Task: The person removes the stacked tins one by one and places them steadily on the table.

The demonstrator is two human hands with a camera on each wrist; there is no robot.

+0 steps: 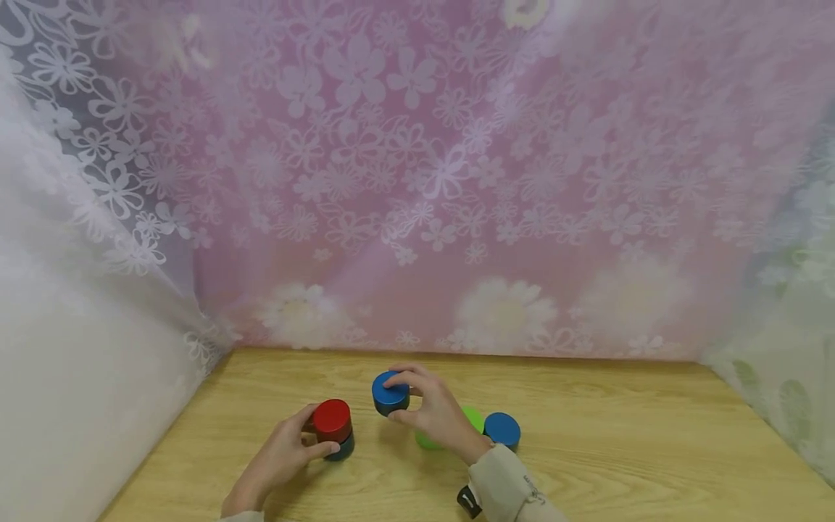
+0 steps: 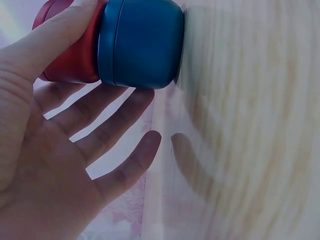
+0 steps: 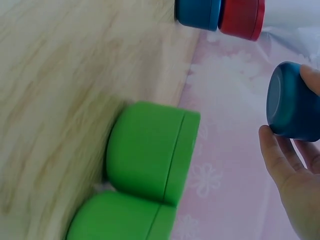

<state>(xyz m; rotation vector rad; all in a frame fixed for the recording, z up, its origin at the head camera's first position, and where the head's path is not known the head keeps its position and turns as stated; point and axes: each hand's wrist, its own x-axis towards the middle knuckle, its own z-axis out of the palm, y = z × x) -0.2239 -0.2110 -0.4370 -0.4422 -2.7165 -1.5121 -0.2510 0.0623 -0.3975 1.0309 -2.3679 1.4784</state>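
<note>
My left hand holds a small stack from its left side: a round red tin on top of a blue tin. The thumb lies across the front near the seam between the two, and the fingers go behind. In the left wrist view the blue tin stands on the table. My right hand grips another blue tin between thumb and fingers, raised above the table to the right of the stack. Its rounded base shows in the right wrist view.
Two green tins stand side by side on the wooden table, partly hidden under my right wrist in the head view. Beside them is one more blue tin. A floral curtain hangs behind the table.
</note>
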